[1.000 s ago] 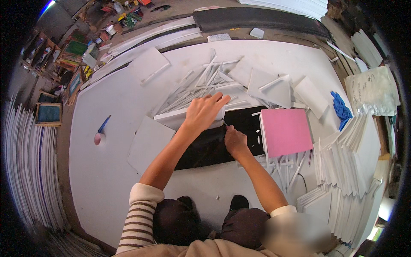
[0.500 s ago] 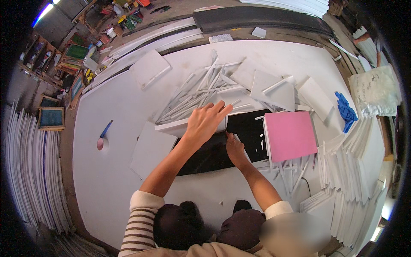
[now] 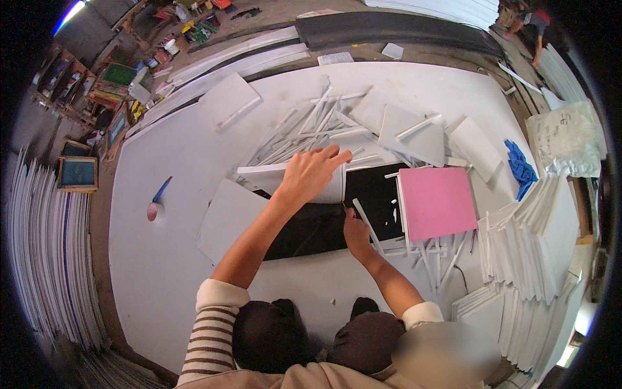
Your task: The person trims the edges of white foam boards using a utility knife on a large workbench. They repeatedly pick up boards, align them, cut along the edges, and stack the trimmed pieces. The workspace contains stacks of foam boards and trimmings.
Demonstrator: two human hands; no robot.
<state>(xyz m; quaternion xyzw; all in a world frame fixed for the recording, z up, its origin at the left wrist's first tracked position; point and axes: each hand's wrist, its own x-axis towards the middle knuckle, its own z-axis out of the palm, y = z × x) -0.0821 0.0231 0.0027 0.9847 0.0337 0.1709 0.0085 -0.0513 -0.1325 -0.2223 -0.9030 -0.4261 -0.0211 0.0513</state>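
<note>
My left hand [image 3: 310, 174] lies over a white board [image 3: 262, 172], its fingers bent over the far side. Beneath the board is a black sheet [image 3: 304, 233], partly hidden by my forearm. My right hand [image 3: 356, 232] is closed around a small thin tool [image 3: 344, 205]. The tool's tip meets the near right corner of the white board; most of the tool is hidden in my fingers. A narrow white strip [image 3: 368, 225] lies just right of that hand, slanting across the black sheet.
A pink square board [image 3: 439, 202] lies on white pieces at the right. Beyond my hands are many white offcuts [image 3: 311, 129]. Stacked white boards [image 3: 525, 259] stand at right, near a blue crumpled cloth [image 3: 520, 170]. A blue-handled tool [image 3: 162, 189] is at left. Another person [image 3: 536, 26] is far right.
My right hand has moved slightly nearer me. The white strip beside it now lies farther from the board and shows more. A person has come into view at the far right.
</note>
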